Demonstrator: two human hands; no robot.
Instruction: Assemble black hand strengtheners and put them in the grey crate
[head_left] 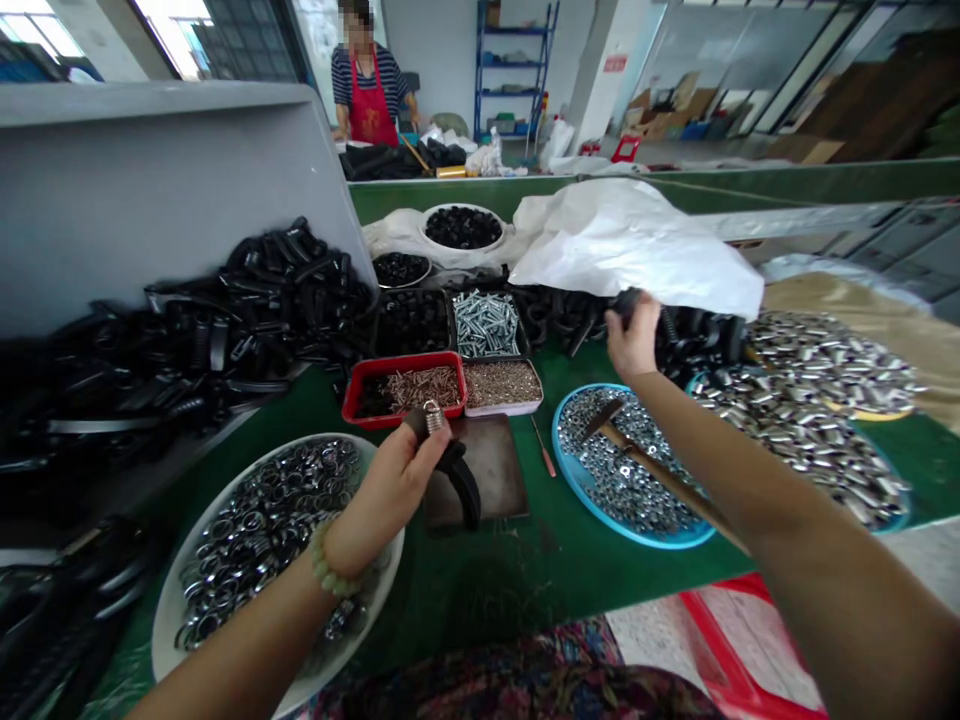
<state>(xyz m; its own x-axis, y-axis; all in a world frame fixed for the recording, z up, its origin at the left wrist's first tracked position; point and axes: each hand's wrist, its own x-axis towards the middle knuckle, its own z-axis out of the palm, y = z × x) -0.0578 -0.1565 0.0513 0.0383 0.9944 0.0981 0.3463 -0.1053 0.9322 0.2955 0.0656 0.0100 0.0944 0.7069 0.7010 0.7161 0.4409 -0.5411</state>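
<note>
1. Just left of the dark board, the left hand sits above a white bowl of metal rings.
2. Its fingers curl shut around a black clip, whose long axis runs roughly upright, with a small metal spring at the top.
3. Right of the board, a hammer lies on a blue plate.
4. Beyond that, the right hand is nearer a black piece by a white plastic sheet; its fingers seem to pinch it, though I cannot tell for certain.
</note>
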